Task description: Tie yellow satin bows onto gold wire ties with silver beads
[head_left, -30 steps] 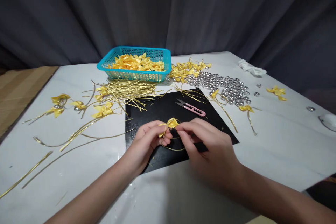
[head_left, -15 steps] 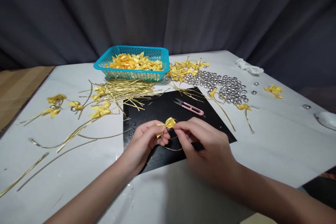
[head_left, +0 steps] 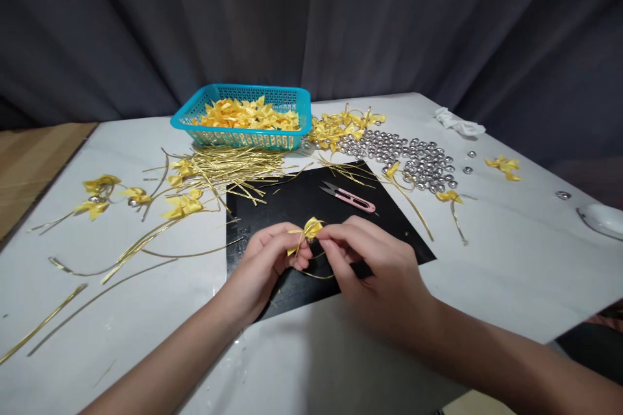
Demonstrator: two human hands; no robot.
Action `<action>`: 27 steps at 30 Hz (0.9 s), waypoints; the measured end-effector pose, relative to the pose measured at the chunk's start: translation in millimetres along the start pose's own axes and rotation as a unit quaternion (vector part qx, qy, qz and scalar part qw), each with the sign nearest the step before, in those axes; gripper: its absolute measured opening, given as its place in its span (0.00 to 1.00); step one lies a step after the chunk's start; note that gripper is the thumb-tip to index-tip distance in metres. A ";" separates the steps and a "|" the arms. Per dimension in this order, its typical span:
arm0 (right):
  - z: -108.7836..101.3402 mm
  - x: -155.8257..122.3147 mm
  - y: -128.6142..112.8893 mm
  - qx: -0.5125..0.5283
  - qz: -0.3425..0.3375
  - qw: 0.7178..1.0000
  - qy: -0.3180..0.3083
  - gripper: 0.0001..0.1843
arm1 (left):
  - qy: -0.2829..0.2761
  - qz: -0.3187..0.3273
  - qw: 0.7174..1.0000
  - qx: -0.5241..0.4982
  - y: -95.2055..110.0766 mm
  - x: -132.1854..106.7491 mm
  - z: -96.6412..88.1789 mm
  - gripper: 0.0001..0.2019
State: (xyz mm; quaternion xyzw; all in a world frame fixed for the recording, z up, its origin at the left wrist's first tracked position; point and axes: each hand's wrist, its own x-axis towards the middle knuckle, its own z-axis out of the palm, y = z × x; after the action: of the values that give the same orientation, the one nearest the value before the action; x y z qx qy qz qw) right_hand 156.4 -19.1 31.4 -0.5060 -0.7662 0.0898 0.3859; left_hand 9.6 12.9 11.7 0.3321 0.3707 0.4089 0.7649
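Note:
My left hand (head_left: 275, 256) pinches a yellow ribbon flower (head_left: 313, 227) between thumb and fingers, above the black mat. From the right, my right hand (head_left: 372, 256) meets it with thumb and forefinger pressed together at the flower's edge. A thin gold cord (head_left: 318, 277) loops below the flower between both hands. Whether the right fingertips hold the cord's end or the flower itself is hard to see. Pink-handled thread snips (head_left: 351, 198) lie on the black mat (head_left: 287, 207) just beyond my hands.
A blue basket (head_left: 243, 136) of yellow ribbon pieces stands at the back. Gold cords (head_left: 233, 168) are heaped before it. Silver beads (head_left: 423, 162) spread to the right, beside finished-looking yellow flowers (head_left: 341, 126). More flowers (head_left: 185, 202) and loose cords lie left. A white object (head_left: 601, 220) sits far right.
The whole view has shifted slightly, with things appearing a little further left. Both hands keep almost the same pinch around the flower.

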 end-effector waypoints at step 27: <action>-0.7 0.9 -2.7 0.062 0.013 0.998 -0.014 0.11 | -0.023 -0.029 0.999 -0.024 3.8 -0.5 -2.2 0.06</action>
State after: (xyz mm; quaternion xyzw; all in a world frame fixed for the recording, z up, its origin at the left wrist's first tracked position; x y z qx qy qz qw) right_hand 154.8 -19.8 33.8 -0.4900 -0.7579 0.1490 0.4041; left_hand 6.1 14.6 13.8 0.3122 0.3525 0.3870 0.7928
